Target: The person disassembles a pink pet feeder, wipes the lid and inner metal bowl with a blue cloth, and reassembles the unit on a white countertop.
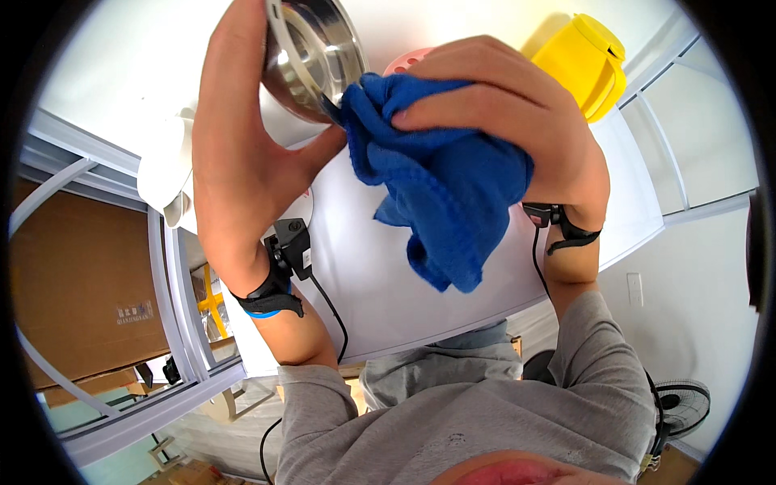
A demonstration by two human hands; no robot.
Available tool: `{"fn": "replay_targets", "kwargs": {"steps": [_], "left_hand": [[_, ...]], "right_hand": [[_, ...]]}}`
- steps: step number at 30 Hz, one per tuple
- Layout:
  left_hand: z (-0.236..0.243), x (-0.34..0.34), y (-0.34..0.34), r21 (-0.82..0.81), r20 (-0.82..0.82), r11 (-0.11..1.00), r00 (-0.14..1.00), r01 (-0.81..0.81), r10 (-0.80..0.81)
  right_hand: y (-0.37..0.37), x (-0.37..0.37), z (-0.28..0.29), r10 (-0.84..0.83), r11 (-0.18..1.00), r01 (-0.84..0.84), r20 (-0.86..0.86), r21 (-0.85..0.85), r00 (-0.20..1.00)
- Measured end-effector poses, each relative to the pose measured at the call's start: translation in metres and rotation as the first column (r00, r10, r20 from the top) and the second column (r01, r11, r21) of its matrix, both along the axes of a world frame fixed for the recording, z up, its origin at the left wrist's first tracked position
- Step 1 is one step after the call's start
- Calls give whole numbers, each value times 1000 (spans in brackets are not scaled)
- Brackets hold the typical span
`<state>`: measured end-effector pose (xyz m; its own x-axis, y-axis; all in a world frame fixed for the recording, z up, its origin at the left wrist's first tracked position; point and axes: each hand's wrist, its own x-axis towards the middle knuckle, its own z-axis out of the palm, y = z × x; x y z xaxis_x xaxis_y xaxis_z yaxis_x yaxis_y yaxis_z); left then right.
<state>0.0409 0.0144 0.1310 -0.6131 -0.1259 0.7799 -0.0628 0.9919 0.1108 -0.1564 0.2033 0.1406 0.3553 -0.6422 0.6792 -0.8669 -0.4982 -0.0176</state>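
My left hand [242, 153] is closed on the rim of a shiny stainless steel bowl [323, 56], tilted so that its inside shows. Its thumb lies along the near edge. A blue cloth [449, 186] is bunched in my right hand [517, 113], fingers bent over its top. One corner of the cloth touches the bowl's rim, and the rest hangs down over the white table [372, 283]. Part of the bowl is cut off by the upper edge of the picture.
A yellow pitcher [575, 61] with a handle stands at the far right. Behind my right hand shows part of a pink thing with holes [406, 61]. White containers [166, 166] sit left of my left hand. Cables hang from both wrist devices. A large cardboard box [81, 283] is beyond the left frame.
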Motion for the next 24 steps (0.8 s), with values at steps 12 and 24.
{"fn": "replay_targets", "kwargs": {"steps": [12,24], "left_hand": [[-14,-5,-2,191,50,915,928,354,-369],[4,0,10,146,201,955,937,259,-285]], "right_hand": [[-8,-9,-19,-101,995,101,-8,10,995],[-16,-6,-27,-190,969,215,195,-122,962]]}}
